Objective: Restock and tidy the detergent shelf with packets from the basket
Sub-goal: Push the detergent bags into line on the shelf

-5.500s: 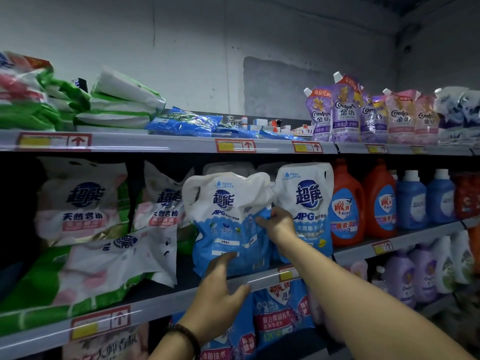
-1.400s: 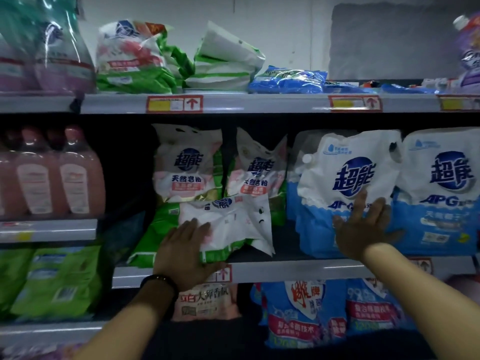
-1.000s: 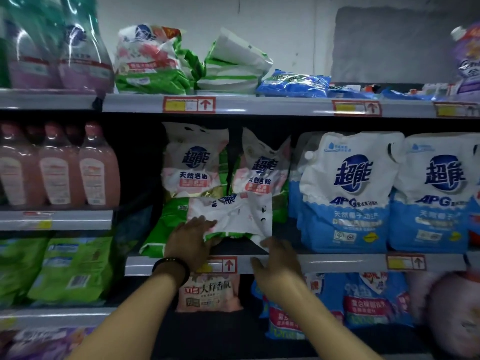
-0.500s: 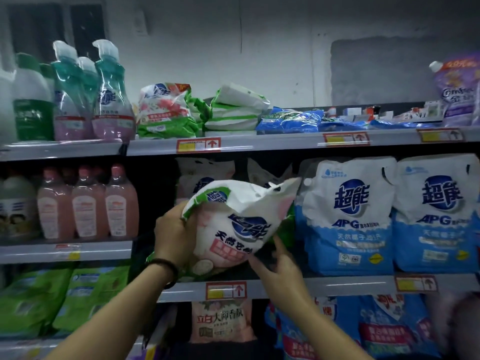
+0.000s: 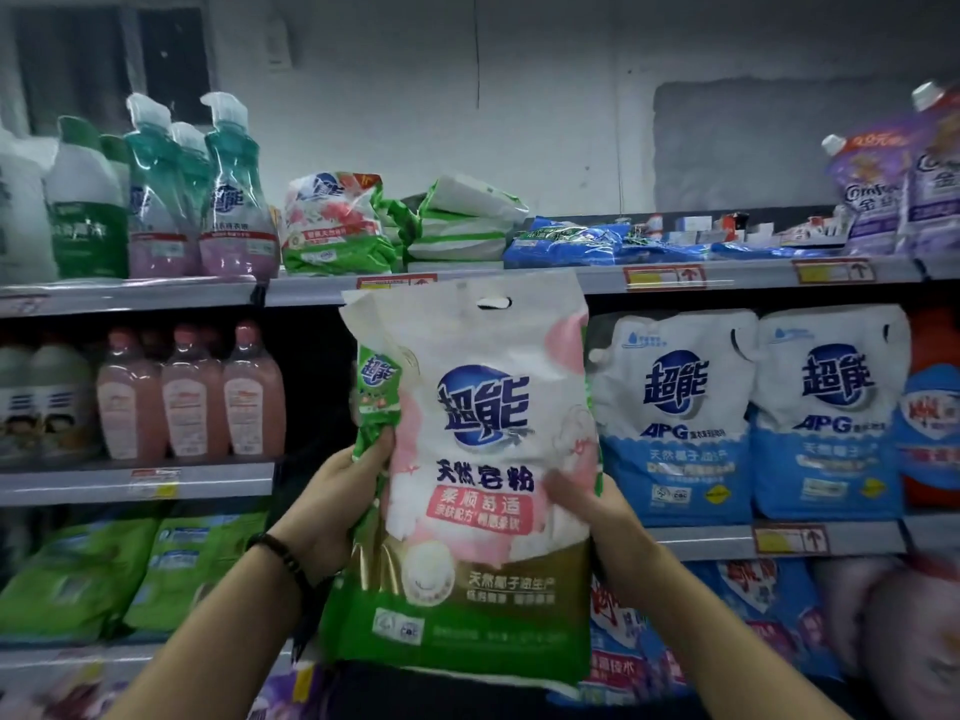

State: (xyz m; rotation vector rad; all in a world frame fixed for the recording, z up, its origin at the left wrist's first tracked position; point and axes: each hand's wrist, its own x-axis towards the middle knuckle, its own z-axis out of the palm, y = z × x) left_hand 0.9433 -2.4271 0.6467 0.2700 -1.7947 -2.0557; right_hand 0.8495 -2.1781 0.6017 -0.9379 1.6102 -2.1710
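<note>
White-and-green detergent packet (image 5: 470, 459), one, held upright by left hand (image 5: 340, 504) and right hand (image 5: 597, 511).

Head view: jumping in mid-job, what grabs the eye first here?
A big white, pink and green detergent bag fills the centre, held upright in front of the shelves by both hands, the left hand on its left edge and the right hand on its right. Right of it, two blue-and-white pouches stand on the middle shelf.

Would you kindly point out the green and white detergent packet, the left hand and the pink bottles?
green and white detergent packet (image 5: 480, 407): head view, on its blue logo.
left hand (image 5: 340, 498): head view, back of the hand.
pink bottles (image 5: 193, 402): head view, middle bottle's label.
</note>
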